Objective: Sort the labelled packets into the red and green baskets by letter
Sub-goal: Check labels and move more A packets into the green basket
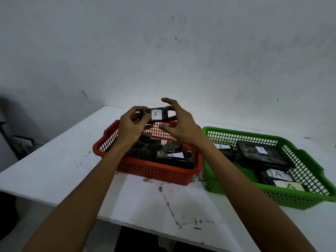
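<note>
White table [54, 179] bears red basket [154, 172], green basket [300, 199], against wall [163, 51].

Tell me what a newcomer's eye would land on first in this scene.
The dark packet with its white "A" label, held up above the far rim of the red basket, draws the eye first; the left hand pinches it while the right hand hovers beside it, fingers spread. Next comes the bright green basket to the right, holding several packets labelled "A".
</note>
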